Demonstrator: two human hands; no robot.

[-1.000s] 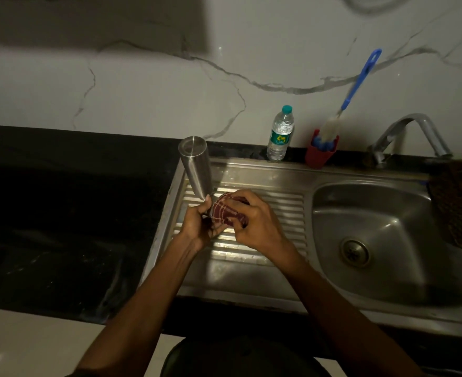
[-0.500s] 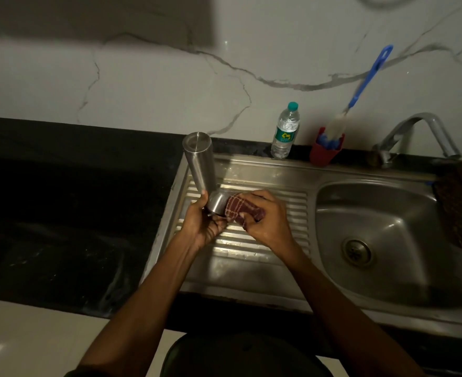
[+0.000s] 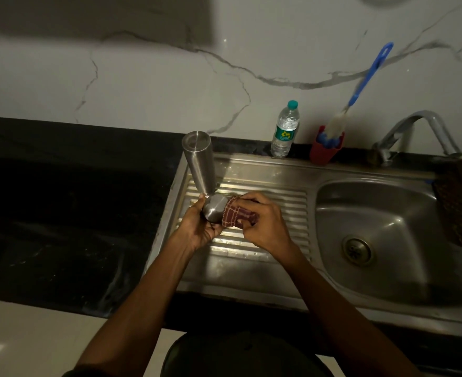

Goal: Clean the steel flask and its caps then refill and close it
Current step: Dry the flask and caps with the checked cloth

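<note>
Flask (image 3: 198, 161) inverted, long axis upright, base uppermost.
Cap (image 3: 214, 210) is gripped by left hand (image 3: 197, 227); cloth (image 3: 238, 214) is clutched in right hand (image 3: 262, 223).

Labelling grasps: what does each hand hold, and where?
Left hand grips the round steel cap by its side; right hand holds the maroon checked cloth, bunched against it.

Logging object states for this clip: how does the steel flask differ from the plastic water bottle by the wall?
The steel flask is opaque bare metal; the plastic water bottle is clear with a green label. The flask stands on the ribbed drainboard, seemingly upside down with no cap visible; the bottle stands at the sink's back edge near the wall, its teal cap on. The flask looks wider. Both stand upright, untouched by either hand.
</note>
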